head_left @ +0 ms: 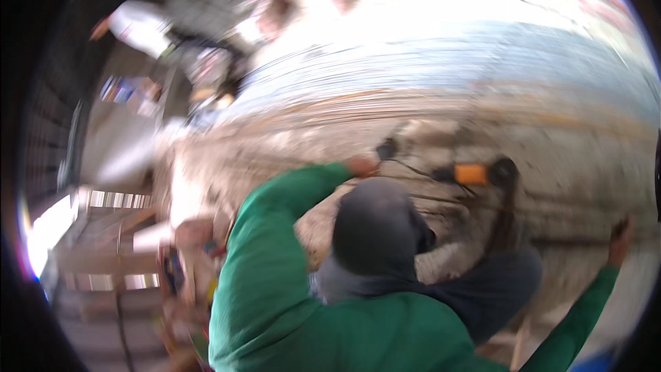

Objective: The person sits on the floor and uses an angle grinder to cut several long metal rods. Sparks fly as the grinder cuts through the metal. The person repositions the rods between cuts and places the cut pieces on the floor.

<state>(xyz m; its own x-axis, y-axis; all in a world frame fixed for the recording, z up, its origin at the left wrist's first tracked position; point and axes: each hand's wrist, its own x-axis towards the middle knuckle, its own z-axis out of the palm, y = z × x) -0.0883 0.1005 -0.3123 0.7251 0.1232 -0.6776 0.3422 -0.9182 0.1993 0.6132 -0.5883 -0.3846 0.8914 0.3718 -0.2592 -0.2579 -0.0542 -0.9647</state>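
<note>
My left hand (361,166) reaches out past my bent knee, its fingers closed at a small black object (386,149). A thin dark cord runs from near that object toward an orange and black power tool, which looks like an angle grinder (471,174), lying on the dusty ground with its dark round head to the right. Off to the far right, my right hand (620,242) is closed, and a small dark piece shows at its top; blur hides what it is. Both arms wear green sleeves, and my dark-trousered legs are crouched between them.
Long thin rods or bars (427,62) lie in a bundle across the ground ahead, smeared by motion. At the upper left is a person in a white top (141,27). Cluttered items (196,248) lie on the left, beside slatted boards (89,262).
</note>
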